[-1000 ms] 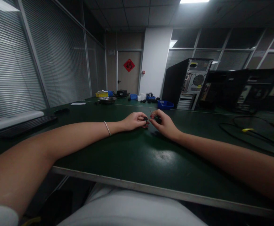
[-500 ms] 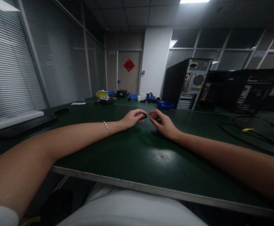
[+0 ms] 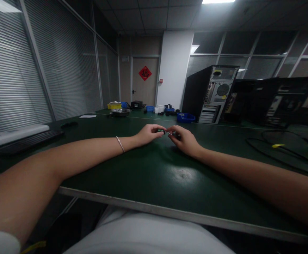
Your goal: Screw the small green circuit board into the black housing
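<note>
Look, the left hand (image 3: 148, 135) pinches a small dark part (image 3: 161, 131); the right hand (image 3: 186, 141) grips a thin-shafted tool (image 3: 169, 133).

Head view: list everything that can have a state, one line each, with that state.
Left hand, pinching
Small dark part, held in left fingertips
Right hand, gripping
Screwdriver-like tool, held, shaft toward the part; contact unclear
Door, closed
Window blinds, lowered
Ceiling light, lit
Computer tower, upright
Blue bin, upright, open-topped
</note>
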The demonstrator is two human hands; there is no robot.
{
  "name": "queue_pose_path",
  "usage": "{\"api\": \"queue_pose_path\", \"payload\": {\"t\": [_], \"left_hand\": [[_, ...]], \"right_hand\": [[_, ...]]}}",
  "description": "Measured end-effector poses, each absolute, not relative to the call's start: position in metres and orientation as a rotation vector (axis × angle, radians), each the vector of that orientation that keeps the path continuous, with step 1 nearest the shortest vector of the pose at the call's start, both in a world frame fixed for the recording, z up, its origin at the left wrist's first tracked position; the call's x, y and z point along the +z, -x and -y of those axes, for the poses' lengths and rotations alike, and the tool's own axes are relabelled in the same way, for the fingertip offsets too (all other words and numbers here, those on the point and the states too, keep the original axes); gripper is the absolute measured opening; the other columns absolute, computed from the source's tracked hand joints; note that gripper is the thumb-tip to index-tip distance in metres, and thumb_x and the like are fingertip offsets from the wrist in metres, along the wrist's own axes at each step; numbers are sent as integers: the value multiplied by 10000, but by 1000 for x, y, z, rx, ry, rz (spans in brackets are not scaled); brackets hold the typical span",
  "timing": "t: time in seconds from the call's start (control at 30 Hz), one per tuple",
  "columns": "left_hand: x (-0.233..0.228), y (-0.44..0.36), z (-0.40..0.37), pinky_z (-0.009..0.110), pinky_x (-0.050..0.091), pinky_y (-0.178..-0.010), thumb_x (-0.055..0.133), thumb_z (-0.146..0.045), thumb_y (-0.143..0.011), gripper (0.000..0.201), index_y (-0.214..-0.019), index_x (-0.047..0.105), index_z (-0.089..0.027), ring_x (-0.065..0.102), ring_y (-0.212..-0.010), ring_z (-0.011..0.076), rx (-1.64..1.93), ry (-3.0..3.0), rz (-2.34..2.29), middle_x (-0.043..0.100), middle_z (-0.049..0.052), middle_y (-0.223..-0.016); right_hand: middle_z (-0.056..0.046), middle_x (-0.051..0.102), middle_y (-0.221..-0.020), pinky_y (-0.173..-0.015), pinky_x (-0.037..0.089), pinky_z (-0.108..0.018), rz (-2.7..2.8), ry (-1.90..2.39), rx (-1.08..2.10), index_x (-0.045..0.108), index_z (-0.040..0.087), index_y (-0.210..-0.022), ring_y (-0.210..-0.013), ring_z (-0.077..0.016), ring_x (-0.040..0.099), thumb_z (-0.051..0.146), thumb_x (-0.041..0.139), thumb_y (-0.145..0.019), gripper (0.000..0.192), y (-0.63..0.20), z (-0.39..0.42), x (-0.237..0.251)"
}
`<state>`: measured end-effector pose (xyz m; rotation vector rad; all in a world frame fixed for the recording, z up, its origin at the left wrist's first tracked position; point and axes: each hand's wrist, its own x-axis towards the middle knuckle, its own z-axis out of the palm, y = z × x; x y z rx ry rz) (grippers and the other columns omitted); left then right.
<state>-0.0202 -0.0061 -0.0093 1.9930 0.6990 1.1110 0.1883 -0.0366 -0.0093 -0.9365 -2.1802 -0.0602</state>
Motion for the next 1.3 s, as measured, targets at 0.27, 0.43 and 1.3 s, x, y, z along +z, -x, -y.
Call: {"api": "queue_pose_path", "payload": {"t": [0.27, 0.43, 1.3], "left_hand": [[-11, 22, 5, 298, 488, -737, 691, -233, -771, 295, -1040, 680, -111, 612, -729, 131, 1060, -1969, -639, 700, 73, -907], [-12, 21, 6, 292, 479, -740, 714, -230, -759, 319, -1051, 679, -106, 617, -748, 126, 1052, -1826, -566, 698, 81, -917], [-11, 14, 12, 355, 534, -860, 572, 15, -807, 261, -1044, 601, -90, 691, -800, 145, 1052, -1518, -584, 670, 96, -995]], "right_hand": [[-43, 661, -935, -688, 466, -323, 2190, 890, -27, 626, 255, -1047, -826, -215, 609, 215, 557, -861, 202, -189, 38, -9], [-42, 670, -912, -657, 466, -312, 2161, 871, 27, 622, 240, -1037, -784, -202, 609, 239, 545, -876, 179, -188, 39, -10], [-69, 680, -999, -701, 472, -302, 2187, 912, 117, 649, 208, -1131, -867, -207, 621, 249, 517, -895, 273, -187, 37, -7]]}}
